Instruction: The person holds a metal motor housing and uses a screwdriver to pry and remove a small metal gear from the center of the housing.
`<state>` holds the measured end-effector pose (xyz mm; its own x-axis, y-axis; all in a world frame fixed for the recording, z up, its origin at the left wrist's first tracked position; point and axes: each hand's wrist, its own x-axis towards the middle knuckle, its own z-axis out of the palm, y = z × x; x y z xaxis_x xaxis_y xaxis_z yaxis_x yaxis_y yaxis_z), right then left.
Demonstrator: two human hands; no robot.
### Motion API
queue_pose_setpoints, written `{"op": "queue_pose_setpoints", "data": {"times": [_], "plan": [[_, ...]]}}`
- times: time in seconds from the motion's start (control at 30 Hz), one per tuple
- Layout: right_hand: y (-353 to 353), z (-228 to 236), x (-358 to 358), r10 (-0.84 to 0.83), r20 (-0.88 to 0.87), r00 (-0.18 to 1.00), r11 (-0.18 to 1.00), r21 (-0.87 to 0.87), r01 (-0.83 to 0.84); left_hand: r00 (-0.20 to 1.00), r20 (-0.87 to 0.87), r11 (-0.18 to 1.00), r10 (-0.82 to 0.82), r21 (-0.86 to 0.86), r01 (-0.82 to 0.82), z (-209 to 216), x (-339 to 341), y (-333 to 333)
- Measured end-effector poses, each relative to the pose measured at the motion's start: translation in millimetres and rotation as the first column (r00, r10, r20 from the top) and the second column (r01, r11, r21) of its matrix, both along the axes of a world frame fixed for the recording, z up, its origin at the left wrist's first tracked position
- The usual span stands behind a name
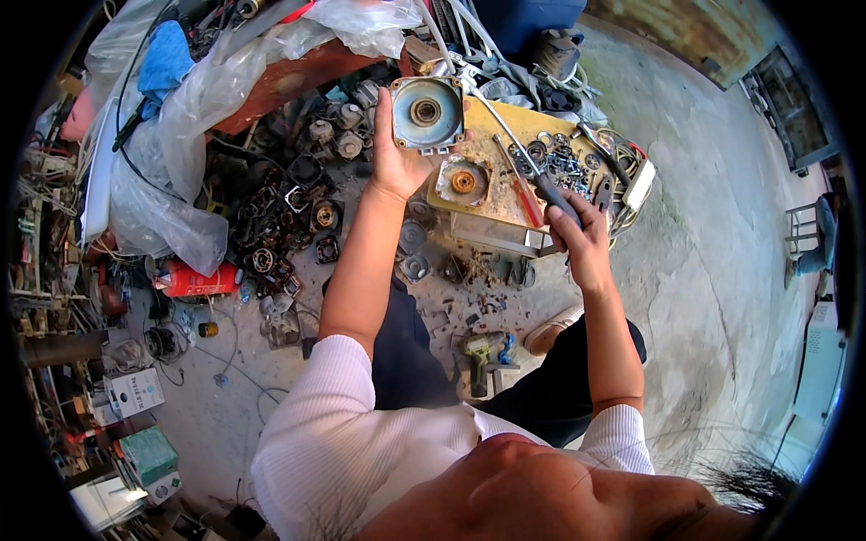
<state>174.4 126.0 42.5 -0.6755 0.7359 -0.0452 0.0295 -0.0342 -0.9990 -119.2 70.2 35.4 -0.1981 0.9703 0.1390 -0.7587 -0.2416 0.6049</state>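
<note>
My left hand [394, 155] holds up a square grey metal motor end cover [426, 112] with a round bearing seat in its middle, face toward me. My right hand [577, 230] grips the dark handle of a long screwdriver [519, 149] whose shaft points up and left toward the cover. Below the cover, a second rusty end plate [463, 181] with an orange centre lies on a yellow wooden board [505, 194].
Washers, rings and a red-handled screwdriver [521, 191] lie on the board. A heap of dark motor parts [298, 203] spreads left of my arm. A red can [197, 281], plastic sheeting [171, 144], a cordless drill [483, 356] and boxes [135, 392] sit on the concrete floor.
</note>
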Motion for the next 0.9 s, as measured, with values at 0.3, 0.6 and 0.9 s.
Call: {"op": "queue_pose_setpoints", "data": {"times": [0.3, 0.6, 0.9], "plan": [[-17.3, 7.0, 2.0, 0.038, 0.063, 0.997, 0.983, 0.176, -0.049, 0.957, -0.216, 0.977, 0.193, -0.053, -0.209, 11.1, 16.7, 2.6], [-15.3, 6.6, 2.1, 0.095, -0.137, 0.986, 0.920, -0.367, -0.140, 0.939, -0.277, 0.976, 0.203, -0.022, -0.217, 11.1, 28.2, 5.8], [-15.4, 7.5, 0.7, 0.082, -0.159, 0.984, 0.876, -0.459, -0.147, 0.934, -0.300, 0.977, 0.196, -0.022, -0.212, 14.1, 33.7, 5.2]]}}
